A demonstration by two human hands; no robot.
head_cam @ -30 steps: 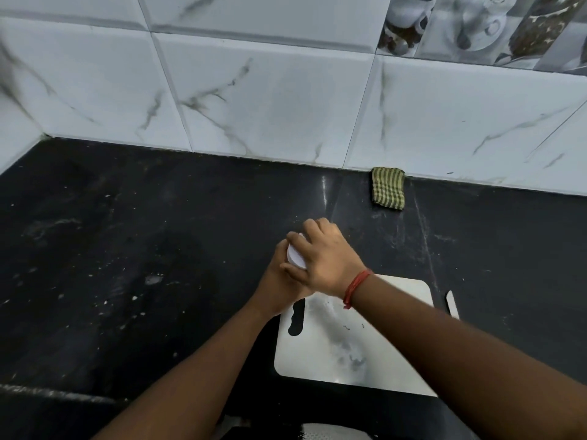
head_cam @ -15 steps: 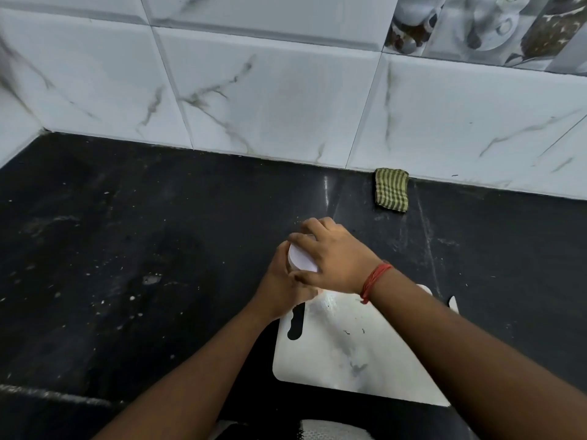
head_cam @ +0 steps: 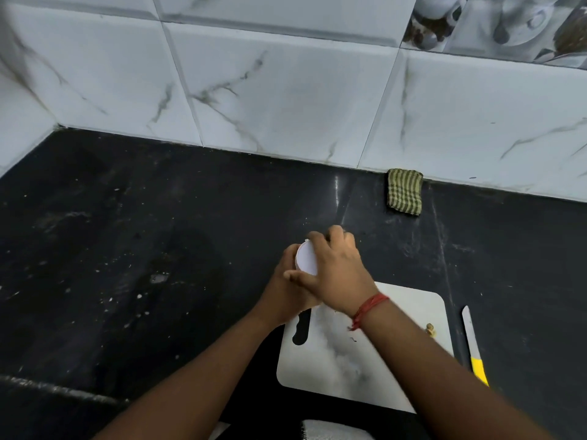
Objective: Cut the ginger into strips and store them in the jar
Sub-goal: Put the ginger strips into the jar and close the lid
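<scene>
Since 0.5 s ago the knife (head_cam: 474,347) has been uncovered. The jar (head_cam: 305,261) is held beyond the board (head_cam: 409,308), the left hand (head_cam: 282,293) curled beneath, the right hand (head_cam: 336,271) gripping its lid from above.

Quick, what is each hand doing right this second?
Left hand: fingers wrapped around the jar body, which is mostly hidden.
Right hand: fingers curled over the white lid, gripping it from above.

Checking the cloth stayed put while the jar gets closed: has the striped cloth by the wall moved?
No. The striped cloth lies against the tiled wall as before.
</scene>
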